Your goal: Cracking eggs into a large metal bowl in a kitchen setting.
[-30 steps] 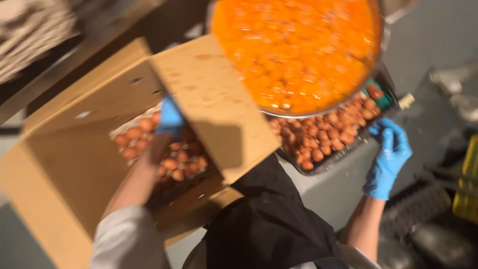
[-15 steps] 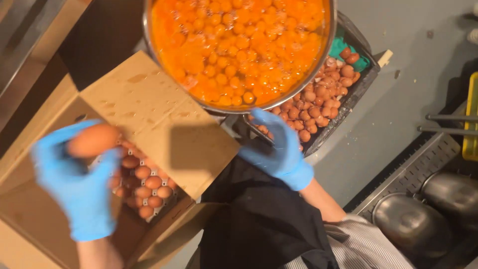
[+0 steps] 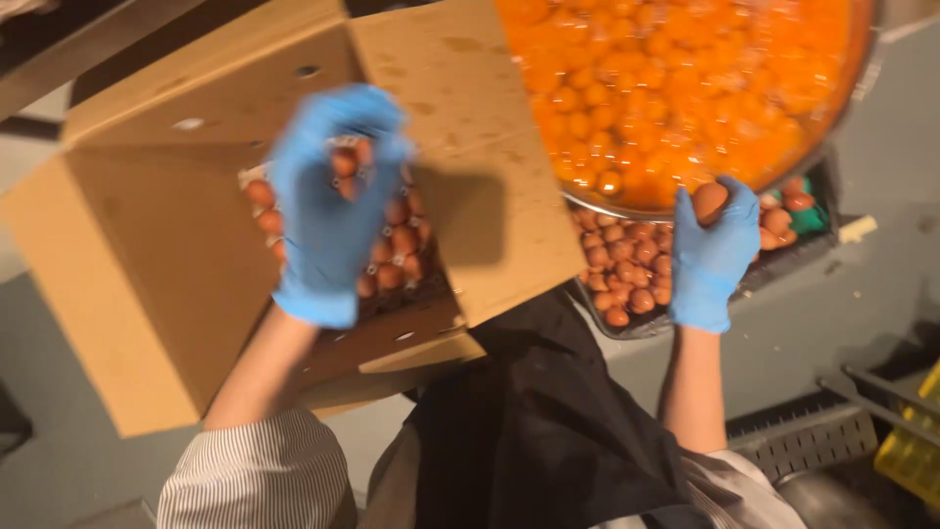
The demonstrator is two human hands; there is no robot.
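Blue-gloved left hand (image 3: 328, 211), motion-blurred, fingers around a half-hidden egg (image 3: 345, 162); right hand (image 3: 712, 257) gripping another egg (image 3: 709, 200).

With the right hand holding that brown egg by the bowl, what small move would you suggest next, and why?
Probably crack the egg on the bowl rim: the right hand holds it whole right at the rim, and the bowl already holds many yolks.

Floor: smooth grey surface (image 3: 59, 460), dimly lit.
Lower right: dark metal grating (image 3: 813, 446); yellow crate (image 3: 916, 451) beside it.
Upper left: dark shelf edge (image 3: 78, 59).
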